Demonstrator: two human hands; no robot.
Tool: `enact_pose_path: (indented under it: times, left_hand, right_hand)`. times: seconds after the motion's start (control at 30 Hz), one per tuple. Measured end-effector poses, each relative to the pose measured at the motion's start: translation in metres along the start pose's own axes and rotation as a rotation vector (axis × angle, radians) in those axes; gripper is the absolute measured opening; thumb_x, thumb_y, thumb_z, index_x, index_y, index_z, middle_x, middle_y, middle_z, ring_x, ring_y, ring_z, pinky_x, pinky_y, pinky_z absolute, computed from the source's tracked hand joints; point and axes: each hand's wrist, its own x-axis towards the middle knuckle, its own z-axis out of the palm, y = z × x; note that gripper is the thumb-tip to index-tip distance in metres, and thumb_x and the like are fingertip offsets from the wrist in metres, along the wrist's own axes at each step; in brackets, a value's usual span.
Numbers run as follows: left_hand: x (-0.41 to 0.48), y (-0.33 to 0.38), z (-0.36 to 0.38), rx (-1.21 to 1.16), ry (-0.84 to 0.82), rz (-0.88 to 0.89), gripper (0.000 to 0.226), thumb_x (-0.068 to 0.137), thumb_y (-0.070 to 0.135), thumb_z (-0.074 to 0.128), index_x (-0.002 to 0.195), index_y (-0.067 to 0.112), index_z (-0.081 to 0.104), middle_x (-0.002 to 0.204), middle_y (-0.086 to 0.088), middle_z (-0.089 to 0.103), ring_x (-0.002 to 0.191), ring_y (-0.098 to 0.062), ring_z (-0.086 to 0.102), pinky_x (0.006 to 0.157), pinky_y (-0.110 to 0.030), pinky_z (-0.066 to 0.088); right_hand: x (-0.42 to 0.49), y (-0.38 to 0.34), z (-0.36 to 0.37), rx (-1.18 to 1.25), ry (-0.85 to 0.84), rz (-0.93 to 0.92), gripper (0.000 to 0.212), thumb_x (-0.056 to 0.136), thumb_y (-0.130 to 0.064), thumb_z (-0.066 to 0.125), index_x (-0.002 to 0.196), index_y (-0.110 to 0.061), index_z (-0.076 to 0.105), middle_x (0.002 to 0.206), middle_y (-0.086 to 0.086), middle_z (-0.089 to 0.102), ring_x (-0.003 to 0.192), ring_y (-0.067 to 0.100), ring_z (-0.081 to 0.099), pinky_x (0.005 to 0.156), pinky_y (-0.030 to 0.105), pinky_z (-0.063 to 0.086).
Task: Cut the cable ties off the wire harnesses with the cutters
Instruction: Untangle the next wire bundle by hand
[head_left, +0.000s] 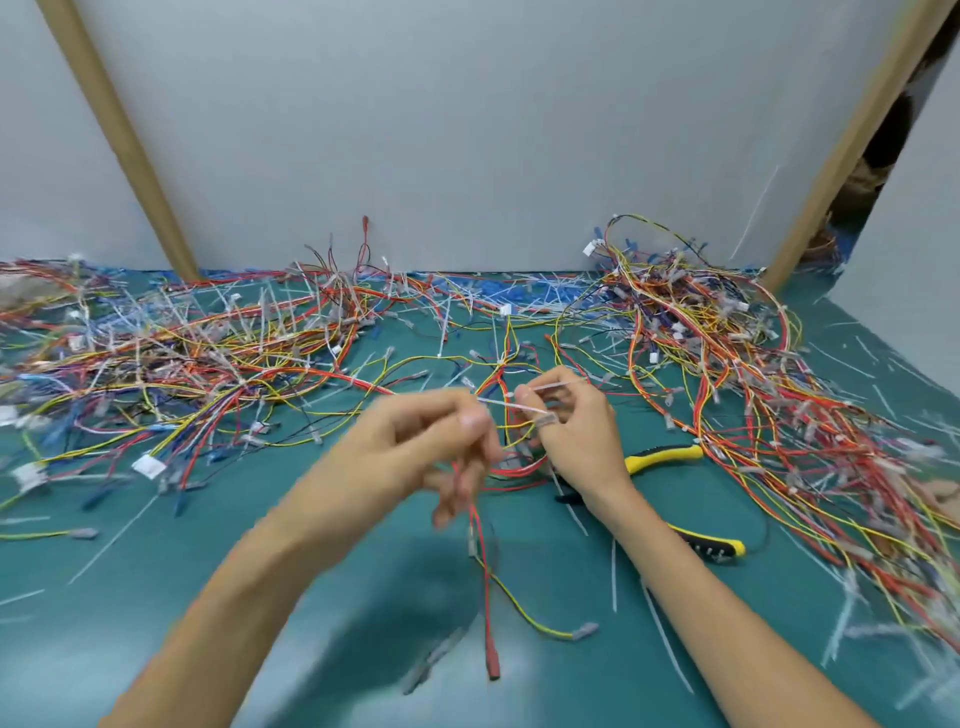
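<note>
both hands are raised over the tabletop (260, 571) near the middle of the view, close together but not touching. the left hand (431, 447) is blurred; its fingers are curled and pinch a harness (485, 571) of red and yellow wires, which hangs down from the fingers toward the near edge. one red wire ends in a red terminal, and a yellow wire ends in a grey one just to the right of it. the right hand (576, 431) has its fingers bent, thumb and fingertips pinching a thin white tie (556, 386). the tie runs roughly level from the left fingertips across to the right ones, at the top of the harness. whether the tie is closed round the wires i cannot tell.

the cutters (665, 456), with yellow and black handles, lie flat on the tabletop just behind and beneath the right wrist, touched by neither hand, handles spread apart.

a left pile (182, 353) of tangled coloured wires fills the far left of the green tabletop. a right pile (727, 364) runs down the right side. white and blue scraps (519, 296) lie strewn along the back edge, against a pale wall (467, 130).
</note>
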Motion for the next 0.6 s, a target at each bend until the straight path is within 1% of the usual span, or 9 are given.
enact_pose_path:
  times: [0.07,0.1,0.13,0.2,0.3,0.43,0.5,0.53,0.6]
  left_hand:
    - [0.030,0.017,0.047,0.261,0.217,-0.143,0.036,0.100,0.050,0.046,0.083,0.025,0.064,0.069,0.009,0.065,0.058,-0.005,0.057,0.058,-0.027,0.046]
    - [0.038,0.013,0.055,0.390,0.226,-0.190,0.040,0.101,0.052,0.043,0.081,0.024,0.063,0.070,0.010,0.066,0.057,-0.003,0.056,0.060,-0.028,0.045]
    - [0.048,0.007,0.065,0.400,0.256,-0.282,0.044,0.102,0.052,0.041,0.080,0.021,0.063,0.069,0.010,0.065,0.056,-0.003,0.055,0.059,-0.027,0.044]
    - [0.056,-0.011,0.069,0.166,0.160,-0.400,0.047,0.102,0.047,0.045,0.080,0.010,0.062,0.066,0.004,0.059,0.052,-0.007,0.047,0.054,-0.023,0.039]
    - [0.050,-0.027,0.075,-0.003,0.084,-0.312,0.045,0.097,0.037,0.058,0.095,-0.007,0.065,0.070,0.001,0.063,0.058,-0.012,0.044,0.053,-0.018,0.040]
    - [0.052,-0.037,0.066,-0.072,0.069,-0.255,0.031,0.096,0.026,0.062,0.099,-0.004,0.068,0.076,0.001,0.068,0.060,-0.007,0.052,0.058,-0.013,0.042]
    - [0.052,-0.041,0.070,-0.032,0.100,-0.256,0.024,0.099,0.017,0.059,0.104,-0.004,0.069,0.079,-0.001,0.071,0.064,-0.008,0.059,0.064,-0.017,0.047]
    - [0.053,-0.043,0.072,-0.015,0.132,-0.258,0.022,0.100,0.015,0.059,0.106,-0.003,0.070,0.080,-0.002,0.073,0.066,-0.009,0.062,0.067,-0.021,0.051]
    - [0.054,-0.044,0.074,0.061,0.195,-0.244,0.019,0.099,0.017,0.060,0.104,0.004,0.072,0.081,0.000,0.074,0.070,-0.009,0.066,0.075,-0.030,0.055]
  right_hand:
    - [0.000,0.000,-0.001,0.009,0.008,-0.009,0.013,0.092,-0.027,0.073,0.083,-0.018,0.067,0.080,0.000,0.072,0.077,0.022,0.070,0.073,0.051,0.059]
    - [0.000,0.000,-0.002,0.001,0.009,-0.013,0.013,0.092,-0.028,0.072,0.084,-0.019,0.067,0.080,0.001,0.073,0.077,0.022,0.071,0.073,0.049,0.059]
    - [0.000,0.001,-0.002,-0.010,0.006,-0.020,0.013,0.092,-0.029,0.072,0.083,-0.021,0.066,0.080,0.001,0.073,0.076,0.022,0.071,0.072,0.046,0.059]
    - [0.001,0.003,-0.001,-0.037,0.012,-0.053,0.014,0.093,-0.028,0.072,0.081,-0.025,0.065,0.079,-0.006,0.072,0.075,0.015,0.071,0.071,0.035,0.057]
    - [0.003,0.005,0.001,-0.088,0.059,-0.107,0.017,0.092,-0.025,0.072,0.077,-0.027,0.063,0.076,-0.013,0.071,0.073,0.004,0.069,0.070,0.019,0.052]
    - [0.006,0.007,0.003,-0.124,0.110,-0.113,0.014,0.093,-0.024,0.070,0.080,-0.025,0.064,0.074,-0.008,0.072,0.072,0.003,0.068,0.069,0.019,0.050]
    - [0.004,0.006,0.002,-0.141,0.163,-0.124,0.006,0.095,-0.020,0.065,0.096,-0.025,0.064,0.081,-0.010,0.071,0.078,0.001,0.066,0.071,0.017,0.048]
    - [0.002,0.004,0.001,-0.129,0.204,-0.142,0.012,0.097,-0.018,0.060,0.106,-0.026,0.060,0.086,-0.012,0.068,0.081,0.000,0.064,0.072,0.016,0.047]
    - [-0.003,0.000,0.001,-0.094,0.262,-0.207,0.012,0.100,-0.021,0.051,0.110,-0.027,0.053,0.090,-0.014,0.061,0.085,0.003,0.060,0.073,0.016,0.045]
